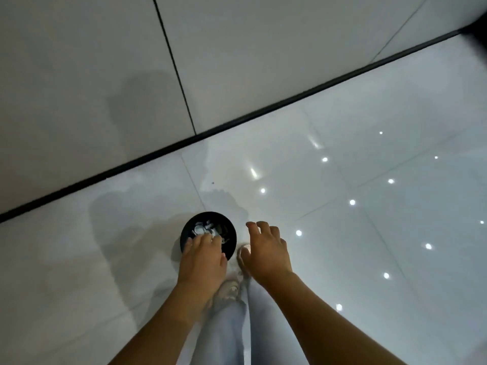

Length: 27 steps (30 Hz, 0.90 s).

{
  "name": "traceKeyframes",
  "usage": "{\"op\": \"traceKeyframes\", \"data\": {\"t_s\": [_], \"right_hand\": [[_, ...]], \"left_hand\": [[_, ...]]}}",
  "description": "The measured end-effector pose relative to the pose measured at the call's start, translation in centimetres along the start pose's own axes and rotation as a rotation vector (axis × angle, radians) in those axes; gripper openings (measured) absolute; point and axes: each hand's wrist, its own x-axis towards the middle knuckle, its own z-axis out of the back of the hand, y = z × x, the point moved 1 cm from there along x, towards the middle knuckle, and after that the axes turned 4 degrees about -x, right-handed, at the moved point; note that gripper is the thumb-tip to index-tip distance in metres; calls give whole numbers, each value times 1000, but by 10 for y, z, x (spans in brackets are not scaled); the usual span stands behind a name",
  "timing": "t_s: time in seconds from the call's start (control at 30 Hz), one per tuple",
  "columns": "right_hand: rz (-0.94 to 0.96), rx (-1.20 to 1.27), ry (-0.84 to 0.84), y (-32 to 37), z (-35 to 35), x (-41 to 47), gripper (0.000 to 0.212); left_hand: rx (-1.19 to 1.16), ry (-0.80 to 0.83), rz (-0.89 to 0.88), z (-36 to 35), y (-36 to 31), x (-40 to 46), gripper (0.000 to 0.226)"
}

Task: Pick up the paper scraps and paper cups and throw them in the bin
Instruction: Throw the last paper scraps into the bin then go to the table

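1. The floor (369, 180) is of glossy white tiles with small light reflections, and it lies all around the bin. I see no scrap or cup lying on it in this view.
2. The wall (79, 75) stands behind the bin, past a dark strip at its foot.
3. The legs (232, 333), in pale trousers, stand just on the near side of the bin; one shoe (229, 288) shows under the left wrist.
4. The right hand (266, 248) hovers just to the right of the bin, outside its rim. Its fingers are spread and only loosely bent, and it holds nothing that I can see.
5. The left hand (203, 256) is over the near edge of the bin — its fingertips reach above the opening. The fingers are bent downward. White paper shows just at the tips, but whether they pinch it or have let it go, I cannot tell.
6. The bin (208, 234) is small, round and black, with the mouth facing up.
7. The scraps (204, 229) — crumpled white pieces, perhaps a cup among them — lie inside the bin, directly below the left fingertips.
8. My judgement: the drop is straight down from the left hand, the nearer one. If paper is in it, opening the fingers should be enough.
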Motion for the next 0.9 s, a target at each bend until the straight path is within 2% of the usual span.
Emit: {"op": "traceKeyframes", "data": {"t_s": [0.23,0.47,0.63,0.9], "right_hand": [[-244,125,-112,-40,48,-113,53],[-525,245,-242,-105,58,-231,51],[-708,313,-272,-160,39,-327,53],[-976,538,-399,-267,-16,-490,53]], "left_hand": [[187,42,-283,59,-72,-64,42],[384,77,-676,71,-185,-122,38],[513,69,-927,49,-275,-174,39],[566,127,-1157,-46,-417,-304,37]]}}
